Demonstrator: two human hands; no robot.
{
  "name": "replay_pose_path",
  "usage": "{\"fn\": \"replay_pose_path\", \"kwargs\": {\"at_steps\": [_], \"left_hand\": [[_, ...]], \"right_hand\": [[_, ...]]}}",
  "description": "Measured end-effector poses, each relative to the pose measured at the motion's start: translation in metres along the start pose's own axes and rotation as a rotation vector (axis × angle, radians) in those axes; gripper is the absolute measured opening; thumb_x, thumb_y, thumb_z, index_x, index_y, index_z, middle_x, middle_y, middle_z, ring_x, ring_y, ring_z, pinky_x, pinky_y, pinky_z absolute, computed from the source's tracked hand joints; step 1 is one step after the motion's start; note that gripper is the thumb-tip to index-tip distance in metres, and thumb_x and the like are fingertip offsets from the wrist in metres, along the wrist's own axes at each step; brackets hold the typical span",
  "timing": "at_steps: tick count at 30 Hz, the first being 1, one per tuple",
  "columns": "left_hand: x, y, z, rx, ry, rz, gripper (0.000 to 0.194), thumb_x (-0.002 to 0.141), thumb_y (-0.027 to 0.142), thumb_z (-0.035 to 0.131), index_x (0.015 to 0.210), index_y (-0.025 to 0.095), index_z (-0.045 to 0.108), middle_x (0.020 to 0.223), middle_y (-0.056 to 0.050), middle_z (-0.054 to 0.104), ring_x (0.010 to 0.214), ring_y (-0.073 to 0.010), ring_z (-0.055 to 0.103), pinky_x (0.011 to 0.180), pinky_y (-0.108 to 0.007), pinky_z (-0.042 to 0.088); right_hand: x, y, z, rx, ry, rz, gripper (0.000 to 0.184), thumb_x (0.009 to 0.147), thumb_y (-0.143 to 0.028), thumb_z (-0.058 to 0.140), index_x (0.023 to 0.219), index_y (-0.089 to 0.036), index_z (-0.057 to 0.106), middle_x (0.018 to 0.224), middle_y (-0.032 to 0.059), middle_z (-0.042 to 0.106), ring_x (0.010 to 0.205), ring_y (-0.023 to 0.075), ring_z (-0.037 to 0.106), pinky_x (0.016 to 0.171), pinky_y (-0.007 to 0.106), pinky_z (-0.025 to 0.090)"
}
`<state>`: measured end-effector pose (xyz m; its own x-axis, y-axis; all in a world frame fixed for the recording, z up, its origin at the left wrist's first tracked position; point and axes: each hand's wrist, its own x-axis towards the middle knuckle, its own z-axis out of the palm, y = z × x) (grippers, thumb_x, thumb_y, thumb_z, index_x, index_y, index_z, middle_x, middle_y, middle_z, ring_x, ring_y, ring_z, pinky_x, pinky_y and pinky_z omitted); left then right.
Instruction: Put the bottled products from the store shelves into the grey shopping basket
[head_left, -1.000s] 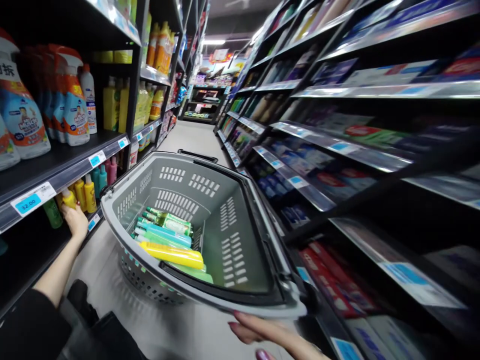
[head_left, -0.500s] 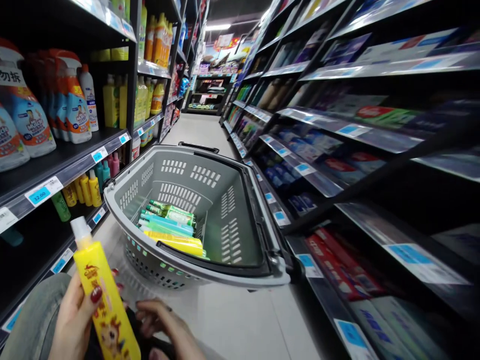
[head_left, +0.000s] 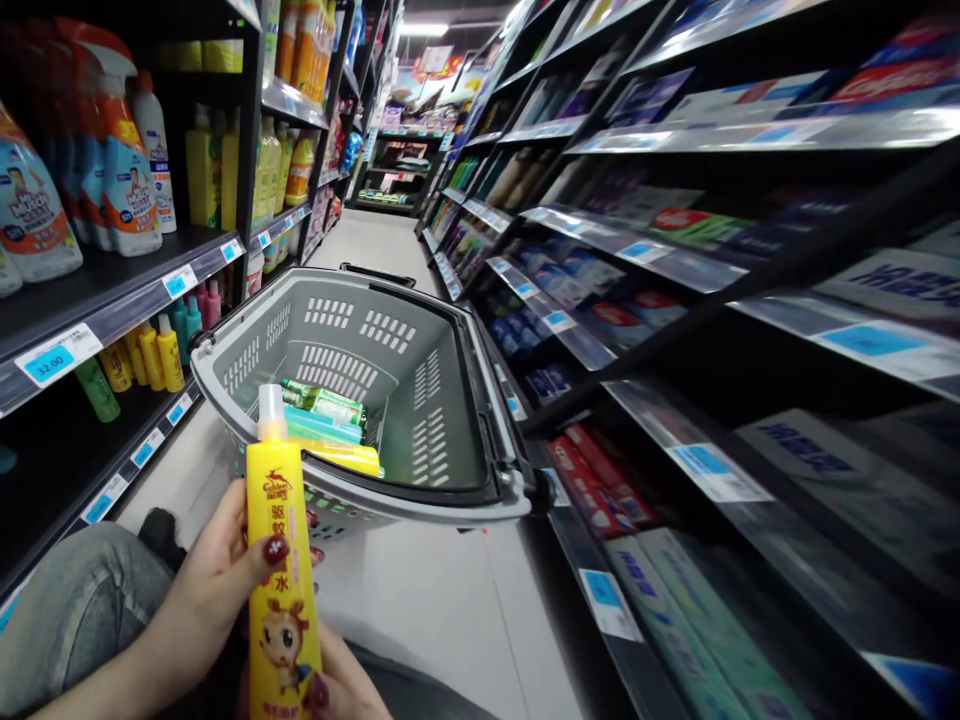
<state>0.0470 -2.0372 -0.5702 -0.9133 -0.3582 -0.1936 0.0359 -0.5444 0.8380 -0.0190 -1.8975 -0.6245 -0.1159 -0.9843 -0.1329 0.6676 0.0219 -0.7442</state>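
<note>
A yellow bottle with a white cap and a cartoon label stands upright in front of me, just before the near rim of a grey shopping basket. My left hand is wrapped round the bottle's middle, thumb across the label. My right hand grips the bottle's base from below. Inside the basket lie several green, teal and yellow bottles.
I am low in a narrow shop aisle. The left shelves carry spray bottles and small yellow bottles with blue price tags. Boxed goods fill the right shelves. My knee is at the lower left.
My left hand took a yellow bottle from the lower left shelf and brought it in front of me. My right hand left the basket's rim and now holds the bottle's base.
</note>
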Motion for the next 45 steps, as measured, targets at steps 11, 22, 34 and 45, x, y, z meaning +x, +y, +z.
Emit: {"fn": "replay_pose_path", "kwargs": {"at_steps": [11,22,34,45], "left_hand": [[0.005,-0.022,-0.011,-0.164,-0.008,0.265,0.046,0.072,0.029,0.073,0.111,0.025,0.050,0.094,-0.001,0.056,0.082,-0.0145,0.058,0.080,-0.031,0.051],[0.010,-0.019,-0.017,-0.399,-0.174,0.214,0.035,0.072,0.018,0.060,0.106,0.021,0.054,0.083,0.001,0.058,0.070,-0.0117,0.058,0.083,-0.035,0.049],[0.011,-0.021,-0.021,-0.390,-0.259,0.215,0.035,0.075,0.023,0.062,0.109,0.022,0.052,0.087,0.000,0.060,0.074,-0.0144,0.062,0.084,-0.037,0.050],[0.015,-0.015,-0.014,-0.661,-0.337,0.031,0.042,0.074,0.045,0.068,0.104,0.017,0.063,0.087,-0.003,0.058,0.077,-0.0140,0.058,0.074,-0.032,0.054]], "right_hand": [[0.017,0.029,0.004,-1.151,0.710,-0.601,0.040,0.072,-0.022,0.060,0.108,-0.021,0.043,0.100,0.0068,0.048,0.086,0.0193,0.054,0.074,0.029,0.048],[0.013,0.028,0.019,-1.286,0.595,-0.627,0.066,0.076,-0.022,0.056,0.135,-0.022,0.026,0.122,0.0125,0.047,0.113,0.0290,0.050,0.090,0.035,0.046],[0.008,0.031,0.008,-1.073,0.512,-0.543,0.062,0.081,-0.045,0.059,0.132,-0.020,0.037,0.128,0.0129,0.051,0.113,0.0284,0.054,0.092,0.034,0.047],[0.010,0.025,0.009,-0.280,0.217,-0.052,0.102,0.052,-0.067,0.075,0.135,-0.022,0.036,0.095,0.0085,0.064,0.077,0.0240,0.066,0.067,0.034,0.054]]}}
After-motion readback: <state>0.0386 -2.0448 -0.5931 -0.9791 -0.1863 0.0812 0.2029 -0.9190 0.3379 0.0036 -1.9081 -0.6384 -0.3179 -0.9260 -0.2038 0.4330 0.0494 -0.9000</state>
